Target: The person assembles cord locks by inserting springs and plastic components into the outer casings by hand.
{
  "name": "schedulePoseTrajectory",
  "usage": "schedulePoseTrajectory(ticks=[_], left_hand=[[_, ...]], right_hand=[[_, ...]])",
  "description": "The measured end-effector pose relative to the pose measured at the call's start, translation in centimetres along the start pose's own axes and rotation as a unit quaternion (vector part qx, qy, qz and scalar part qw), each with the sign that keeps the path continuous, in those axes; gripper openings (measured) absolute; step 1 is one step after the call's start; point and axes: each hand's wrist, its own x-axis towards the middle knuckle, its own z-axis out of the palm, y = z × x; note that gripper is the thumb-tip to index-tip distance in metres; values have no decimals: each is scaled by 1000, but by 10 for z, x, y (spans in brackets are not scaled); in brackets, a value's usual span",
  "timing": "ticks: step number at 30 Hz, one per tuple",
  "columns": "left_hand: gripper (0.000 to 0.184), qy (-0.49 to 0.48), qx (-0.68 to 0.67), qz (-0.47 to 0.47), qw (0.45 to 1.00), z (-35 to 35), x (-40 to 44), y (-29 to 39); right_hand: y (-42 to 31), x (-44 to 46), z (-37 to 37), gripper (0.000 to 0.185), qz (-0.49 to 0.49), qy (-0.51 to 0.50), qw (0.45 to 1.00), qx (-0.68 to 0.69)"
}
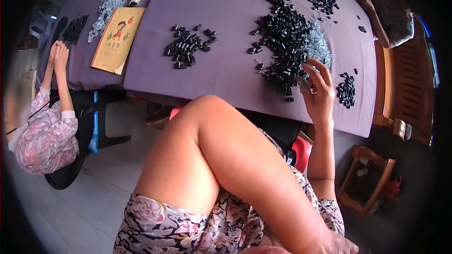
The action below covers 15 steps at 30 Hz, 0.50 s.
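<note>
The bare right hand (pixel 305 76) reaches over the edge of a large heap of small, shiny black plastic pieces (pixel 285 37), its fingers curved and parted, with nothing clearly held between thumb and fingertips. A grey cover (pixel 302 83) sits on the thumb. The heap spreads left of the fingers and beyond them; a pile of thin silvery screws (pixel 318 47) lies just beyond the fingertips, against the heap. To the right of the fingers is a small black cluster (pixel 347 90), and well to their left a looser black group (pixel 188 47), all on a purple cloth (pixel 226 66). Farther left lies a yellow paper booklet (pixel 117 42). The left arm (pixel 263 169) folds across the body; its hand (pixel 341 245) is cut off at the bottom edge, so its grip cannot be told.
</note>
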Motion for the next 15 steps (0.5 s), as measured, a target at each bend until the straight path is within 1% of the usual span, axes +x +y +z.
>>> schedulePoseTrajectory(ticks=[3, 9, 11, 12, 13, 14, 15], left_hand=[[28, -23, 1, 11, 1000, 0, -1, 0], [26, -38, 38, -7, 999, -16, -11, 1], [26, -16, 89, -54, 994, -46, -32, 2], [25, 3, 131, -103, 986, -67, -51, -1], [22, 26, 194, -157, 968, -91, -73, -2], [20, 42, 252, -213, 943, -115, -93, -2], [22, 128, 312, -229, 913, -132, -119, 1]], right_hand=[[0, -2, 2, 46, -4, 0, 1000, 6], [-12, 9, 5, 35, -26, -12, 999, 32], [-13, 18, 9, 32, -33, -19, 999, 31], [-14, 21, 11, 31, -37, -22, 999, 31], [-19, 27, 10, 30, -10, -46, 998, 32], [-20, 33, 13, 29, -33, -47, 998, 15], [-18, 40, 18, 29, -53, -50, 997, -1]])
